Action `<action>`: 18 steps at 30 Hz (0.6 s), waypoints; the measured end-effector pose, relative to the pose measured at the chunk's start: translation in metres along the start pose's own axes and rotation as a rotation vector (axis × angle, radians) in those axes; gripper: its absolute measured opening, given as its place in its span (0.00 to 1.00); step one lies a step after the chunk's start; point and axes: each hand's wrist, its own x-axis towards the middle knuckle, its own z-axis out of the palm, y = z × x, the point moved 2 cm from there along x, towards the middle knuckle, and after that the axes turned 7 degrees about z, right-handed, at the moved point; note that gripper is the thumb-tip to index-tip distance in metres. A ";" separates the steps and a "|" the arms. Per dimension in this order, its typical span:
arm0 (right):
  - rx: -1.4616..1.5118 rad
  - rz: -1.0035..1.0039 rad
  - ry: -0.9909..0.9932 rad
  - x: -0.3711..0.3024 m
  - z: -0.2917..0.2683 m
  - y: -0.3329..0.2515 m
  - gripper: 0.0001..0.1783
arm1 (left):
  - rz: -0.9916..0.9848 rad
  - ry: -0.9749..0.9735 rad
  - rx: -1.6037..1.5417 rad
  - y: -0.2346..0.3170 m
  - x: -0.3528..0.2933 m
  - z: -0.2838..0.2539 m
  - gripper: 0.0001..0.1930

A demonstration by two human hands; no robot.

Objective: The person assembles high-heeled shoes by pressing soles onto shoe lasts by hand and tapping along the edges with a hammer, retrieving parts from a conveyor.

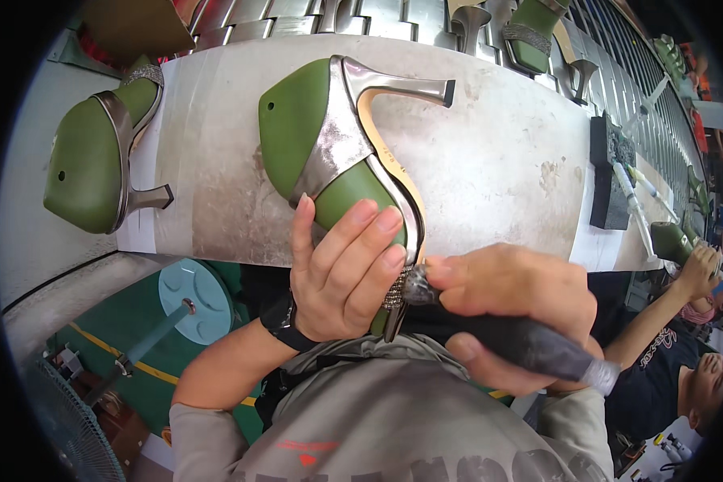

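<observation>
A silver high-heeled sandal (pixel 345 132) sits on a green last (pixel 293 120), lying on its side across the pale worktop's near edge. My left hand (pixel 337 273) presses over the last's near part, fingers together against it, steadying the shoe. Beside those fingers runs a glittery strap (pixel 395 289) with rows of stones. Slightly blurred, my right hand (pixel 514 293) is closed around a dark-handled tool (pixel 530 345) with wrapped grey ends. The tool's inner end meets the shoe's sole edge by the strap, its exact tip hidden.
Another green last with a silver sandal (pixel 84 165) lies at the left. A black block (pixel 606 177) with syringes (pixel 635 213) stands at the right. Behind runs a metal slat conveyor (pixel 377 18) carrying shoes. A co-worker's arm (pixel 659 313) holds a last at far right.
</observation>
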 end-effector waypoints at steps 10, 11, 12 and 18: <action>0.009 -0.014 0.075 -0.058 0.042 -0.004 0.17 | 0.070 -0.143 0.016 -0.001 0.004 -0.007 0.38; 0.130 0.083 0.047 -0.062 0.037 -0.003 0.17 | 0.074 -0.141 0.012 0.000 0.005 -0.007 0.38; 0.258 0.173 0.010 -0.062 0.033 0.003 0.17 | 0.068 -0.138 0.017 -0.002 0.003 -0.008 0.39; 0.511 0.097 0.621 -0.060 0.002 -0.029 0.27 | 0.093 -0.109 0.023 -0.004 0.002 -0.007 0.39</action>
